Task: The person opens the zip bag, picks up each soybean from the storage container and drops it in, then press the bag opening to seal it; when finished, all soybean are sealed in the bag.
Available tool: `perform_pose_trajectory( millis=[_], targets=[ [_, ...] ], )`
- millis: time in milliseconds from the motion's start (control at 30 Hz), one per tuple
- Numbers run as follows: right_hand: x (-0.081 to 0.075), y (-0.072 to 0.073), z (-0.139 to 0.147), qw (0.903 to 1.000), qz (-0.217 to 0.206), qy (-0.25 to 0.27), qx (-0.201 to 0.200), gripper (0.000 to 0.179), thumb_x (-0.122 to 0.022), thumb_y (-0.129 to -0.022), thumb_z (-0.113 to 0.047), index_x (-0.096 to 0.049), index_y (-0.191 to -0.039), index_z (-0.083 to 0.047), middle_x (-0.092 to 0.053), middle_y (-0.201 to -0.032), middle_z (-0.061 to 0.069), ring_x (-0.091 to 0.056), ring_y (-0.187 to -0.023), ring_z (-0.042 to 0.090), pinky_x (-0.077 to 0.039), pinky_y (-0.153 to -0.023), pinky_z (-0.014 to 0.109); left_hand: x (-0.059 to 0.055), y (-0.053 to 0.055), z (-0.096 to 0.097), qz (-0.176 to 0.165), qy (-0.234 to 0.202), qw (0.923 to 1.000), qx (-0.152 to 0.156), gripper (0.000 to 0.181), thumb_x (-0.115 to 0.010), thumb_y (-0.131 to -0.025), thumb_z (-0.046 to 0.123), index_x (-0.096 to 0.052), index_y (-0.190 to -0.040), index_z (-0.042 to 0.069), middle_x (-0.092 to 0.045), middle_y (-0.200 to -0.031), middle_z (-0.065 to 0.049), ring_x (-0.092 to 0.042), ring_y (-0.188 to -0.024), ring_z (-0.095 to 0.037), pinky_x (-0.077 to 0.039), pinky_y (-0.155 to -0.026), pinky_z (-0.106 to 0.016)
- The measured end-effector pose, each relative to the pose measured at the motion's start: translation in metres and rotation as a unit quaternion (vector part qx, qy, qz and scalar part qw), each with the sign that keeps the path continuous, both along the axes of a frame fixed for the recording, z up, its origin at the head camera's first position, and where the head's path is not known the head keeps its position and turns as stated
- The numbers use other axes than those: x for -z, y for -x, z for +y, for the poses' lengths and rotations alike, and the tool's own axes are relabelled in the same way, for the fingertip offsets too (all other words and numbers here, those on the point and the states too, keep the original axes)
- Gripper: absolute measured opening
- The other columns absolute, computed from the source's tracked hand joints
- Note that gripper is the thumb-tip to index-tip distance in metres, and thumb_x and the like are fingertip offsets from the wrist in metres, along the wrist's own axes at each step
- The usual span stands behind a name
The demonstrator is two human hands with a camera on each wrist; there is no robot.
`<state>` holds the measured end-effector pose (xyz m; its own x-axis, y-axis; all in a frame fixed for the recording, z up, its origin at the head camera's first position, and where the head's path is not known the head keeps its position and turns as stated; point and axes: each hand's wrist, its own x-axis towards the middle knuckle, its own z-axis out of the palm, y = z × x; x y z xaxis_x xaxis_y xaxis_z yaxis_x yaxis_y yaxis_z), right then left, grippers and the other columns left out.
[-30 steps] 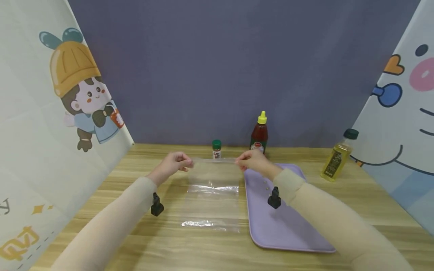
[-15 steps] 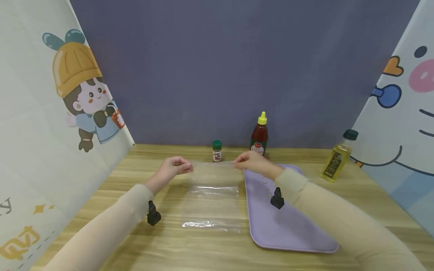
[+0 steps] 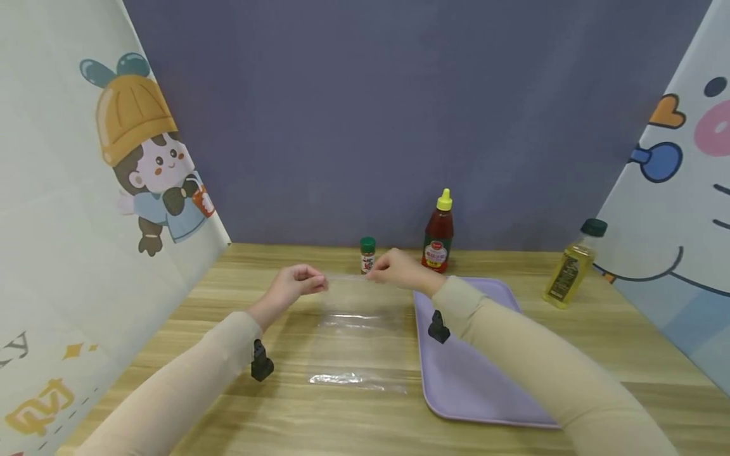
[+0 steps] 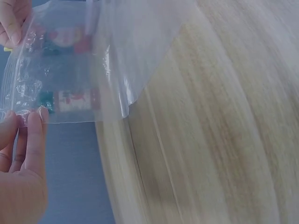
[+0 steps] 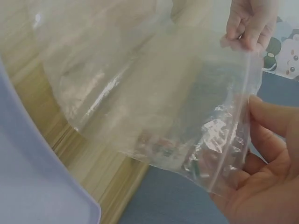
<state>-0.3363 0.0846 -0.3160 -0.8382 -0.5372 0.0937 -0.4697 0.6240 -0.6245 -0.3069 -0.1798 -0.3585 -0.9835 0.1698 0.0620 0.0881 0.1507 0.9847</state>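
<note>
A clear zip-lock plastic bag [image 3: 359, 345] stretches over the wood-grain table, its zip edge raised at the far end. My left hand [image 3: 289, 288] pinches that edge's left corner between thumb and fingers, as the left wrist view shows, where the left hand [image 4: 23, 163] is close by. With thumb and fingers, my right hand [image 3: 402, 271] pinches the same edge nearer its middle. In the right wrist view the right hand [image 5: 268, 156] lies along the zip strip [image 5: 233, 135], with part of the bag running past its fingers. Whether the bag's mouth is parted I cannot tell.
Behind the bag stands a small green-capped spice jar [image 3: 367, 254]. A red sauce bottle [image 3: 438, 237] with a yellow tip is beside it. To the right are a lilac tray [image 3: 485, 392] and an oil bottle [image 3: 572, 269]. Printed cloths hang at both sides.
My right hand has moved left along the bag's top edge, closer to the left hand. My left hand came slightly down and stays at its corner.
</note>
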Motion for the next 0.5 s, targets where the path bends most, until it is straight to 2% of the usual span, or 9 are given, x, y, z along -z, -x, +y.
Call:
perform_pose_trajectory(
  millis=[133, 233, 333, 400, 467, 500],
  targets=[
    [-0.001, 0.000, -0.002, 1.0000, 0.006, 0.001, 0.000, 0.021, -0.066, -0.091, -0.020, -0.076, -0.085, -0.003, -0.069, -0.079, 0.000, -0.049, -0.066, 0.006, -0.043, -0.062, 0.021, -0.001, -0.002, 0.001, 0.025, 0.041, 0.9988, -0.010, 0.022, -0.063, -0.090, 0.003, -0.062, -0.107, -0.010, -0.070, -0.103, -0.021, -0.070, -0.088, -0.021, -0.056, -0.089, -0.039],
    [0.001, 0.002, -0.002, 1.0000, 0.001, 0.008, 0.001, 0.021, -0.065, -0.091, -0.021, -0.074, -0.082, -0.004, -0.063, -0.074, -0.004, -0.045, -0.065, 0.007, -0.039, -0.060, 0.021, -0.004, -0.006, 0.001, 0.078, 0.119, 0.9895, -0.023, 0.027, -0.067, -0.088, 0.007, -0.063, -0.111, -0.006, -0.069, -0.106, -0.021, -0.069, -0.094, -0.026, -0.057, -0.086, -0.040],
    [0.002, 0.004, -0.002, 0.9999, -0.003, 0.012, 0.000, 0.023, -0.066, -0.091, -0.022, -0.073, -0.082, -0.002, -0.061, -0.073, -0.005, -0.044, -0.065, 0.008, -0.038, -0.059, 0.021, -0.008, -0.007, 0.004, 0.135, 0.200, 0.9694, -0.044, 0.031, -0.070, -0.087, 0.012, -0.064, -0.116, 0.001, -0.069, -0.110, -0.016, -0.067, -0.099, -0.027, -0.056, -0.086, -0.039],
    [0.003, 0.004, -0.001, 0.9999, -0.007, 0.013, -0.003, 0.024, -0.066, -0.091, -0.022, -0.073, -0.084, -0.001, -0.063, -0.075, -0.003, -0.046, -0.066, 0.007, -0.040, -0.061, 0.021, -0.011, -0.008, 0.008, 0.177, 0.246, 0.9511, -0.059, 0.032, -0.072, -0.086, 0.015, -0.065, -0.116, 0.005, -0.070, -0.113, -0.012, -0.066, -0.101, -0.029, -0.056, -0.087, -0.039],
    [0.003, 0.004, -0.002, 0.9999, -0.010, 0.011, -0.003, 0.024, -0.066, -0.091, -0.022, -0.074, -0.088, 0.000, -0.068, -0.080, 0.001, -0.049, -0.068, 0.007, -0.043, -0.063, 0.021, -0.013, -0.009, 0.014, 0.223, 0.274, 0.9332, -0.065, 0.031, -0.072, -0.085, 0.015, -0.067, -0.115, 0.007, -0.069, -0.117, -0.011, -0.065, -0.104, -0.029, -0.054, -0.090, -0.042],
    [0.003, 0.005, -0.002, 0.9998, -0.012, 0.012, -0.004, 0.024, -0.066, -0.091, -0.022, -0.075, -0.090, 0.000, -0.071, -0.083, 0.003, -0.051, -0.069, 0.007, -0.044, -0.064, 0.021, -0.014, -0.011, 0.018, 0.252, 0.288, 0.9216, -0.065, 0.029, -0.073, -0.085, 0.015, -0.068, -0.112, 0.008, -0.068, -0.117, -0.010, -0.064, -0.105, -0.029, -0.054, -0.091, -0.042]
  ],
)
